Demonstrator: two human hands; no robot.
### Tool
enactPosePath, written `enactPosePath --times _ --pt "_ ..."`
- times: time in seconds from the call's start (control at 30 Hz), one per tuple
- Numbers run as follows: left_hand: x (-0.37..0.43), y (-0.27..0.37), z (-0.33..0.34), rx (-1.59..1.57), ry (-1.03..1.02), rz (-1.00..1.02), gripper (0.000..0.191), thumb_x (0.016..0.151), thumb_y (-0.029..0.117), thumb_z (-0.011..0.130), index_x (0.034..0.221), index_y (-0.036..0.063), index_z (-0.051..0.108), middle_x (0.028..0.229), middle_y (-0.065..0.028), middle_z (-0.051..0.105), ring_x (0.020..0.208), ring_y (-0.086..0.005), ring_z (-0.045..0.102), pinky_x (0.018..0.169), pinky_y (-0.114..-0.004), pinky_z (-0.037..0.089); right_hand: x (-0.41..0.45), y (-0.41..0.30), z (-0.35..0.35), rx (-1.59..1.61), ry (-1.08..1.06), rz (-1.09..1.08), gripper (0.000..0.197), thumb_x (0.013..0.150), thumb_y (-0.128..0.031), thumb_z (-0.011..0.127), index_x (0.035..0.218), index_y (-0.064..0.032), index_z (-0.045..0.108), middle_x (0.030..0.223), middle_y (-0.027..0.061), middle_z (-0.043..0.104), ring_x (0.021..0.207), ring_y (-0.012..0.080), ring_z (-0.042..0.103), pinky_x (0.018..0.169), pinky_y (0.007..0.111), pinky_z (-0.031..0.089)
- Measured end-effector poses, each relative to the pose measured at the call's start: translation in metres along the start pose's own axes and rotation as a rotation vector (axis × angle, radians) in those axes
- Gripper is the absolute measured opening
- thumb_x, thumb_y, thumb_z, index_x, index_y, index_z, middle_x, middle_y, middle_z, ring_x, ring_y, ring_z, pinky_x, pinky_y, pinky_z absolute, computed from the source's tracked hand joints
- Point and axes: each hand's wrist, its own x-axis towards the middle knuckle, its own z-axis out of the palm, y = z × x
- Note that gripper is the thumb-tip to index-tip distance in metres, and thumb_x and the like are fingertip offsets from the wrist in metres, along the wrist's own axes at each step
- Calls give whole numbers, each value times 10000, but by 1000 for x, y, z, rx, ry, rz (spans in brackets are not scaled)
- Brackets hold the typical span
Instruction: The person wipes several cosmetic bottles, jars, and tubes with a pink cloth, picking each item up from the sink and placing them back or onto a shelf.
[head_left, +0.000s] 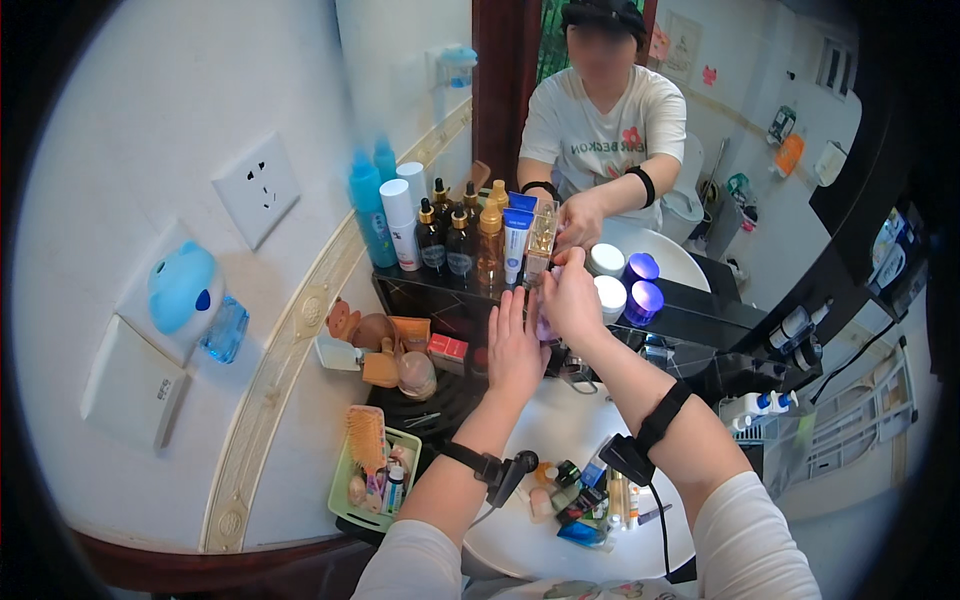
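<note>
My right hand (574, 300) is at the black shelf below the mirror, its fingers closed on a pinkish-purple cloth (547, 319). Beside it on the left, my left hand (516, 341) is spread with nothing in it, fingertips near the shelf's front edge. Just beyond both hands stand a clear perfume bottle (537, 255) with a gold tint and a blue-and-white tube (516, 244). Left of these are an amber pump bottle (490, 247), dark dropper bottles (459, 251), a white bottle (400, 225) and a blue bottle (373, 217). White jars (610, 298) and a purple jar (643, 302) stand to the right.
Several cosmetic tubes and bottles lie in the white washbasin (517, 536) below my forearms. A green basket (341, 517) with a hairbrush (365, 437) is at the left, near a red box (448, 351) and makeup sponges. The faucet (579, 375) is behind the basin; pump bottles (757, 405) stand right.
</note>
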Motion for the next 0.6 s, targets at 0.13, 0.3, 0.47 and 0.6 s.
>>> enactPosePath --times 0.13,0.3,0.47,0.6 --pt "2 -1 2 9 7 -5 729 706 136 704 1359 18 401 1399 -165 359 1339 -354 296 1114 -473 229 2 -1 4 -24 0 -18 249 874 -142 566 1037 -22 421 850 235 637 820 408 632 703 486 495" --pt "3 1 6 17 26 -8 688 711 161 694 1335 18 440 1393 -150 378 1333 -330 318 1107 -467 246 -6 0 -4 20 27 21 252 855 -151 618 1000 -17 461 841 223 630 821 404 624 710 458 490" --pt "0 -5 -8 -21 -19 34 783 712 136 705 1407 76 350 1414 -178 350 1338 -366 304 1093 -474 274 -55 -12 -50 297 -102 -36 231 869 -213 613 913 -5 523 780 220 619 731 357 628 643 400 482" --pt "-2 -10 -23 -238 -106 87 732 753 148 677 1406 64 358 1454 -213 310 1362 -416 250 1102 -443 264 -105 29 -81 756 -260 352 255 918 -293 575 957 -42 548 835 85 612 756 148 596 664 280 480"
